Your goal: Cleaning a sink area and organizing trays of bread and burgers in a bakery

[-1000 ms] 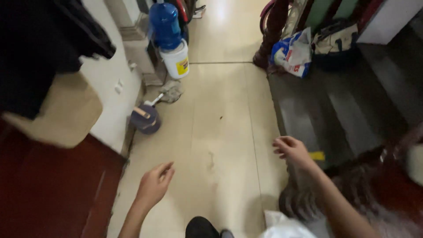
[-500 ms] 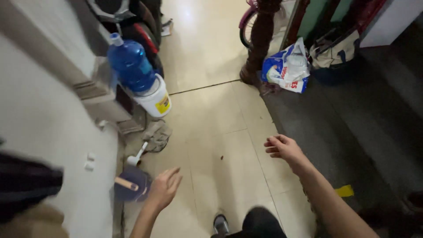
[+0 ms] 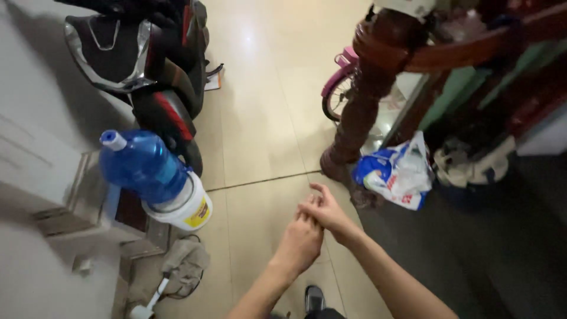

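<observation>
Head view: left hand (image 3: 301, 239) and right hand (image 3: 325, 210) meet at centre above the tiled floor (image 3: 260, 130), fingers loosely curled, apparently holding nothing. Nothing is yet grasped; the blue water bottle (image 3: 142, 166) stands untouched at 9 o'clock.

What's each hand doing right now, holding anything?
Left hand: loosely curled, holding nothing, touching the right.
Right hand: fingers open, holding nothing.

We are seeing our left hand (image 3: 301, 239) and right hand (image 3: 325, 211) bare, no rings or watch showing. Our forearms are wearing no sleeves. Below, a dark shoe (image 3: 315, 297) is showing.
</observation>
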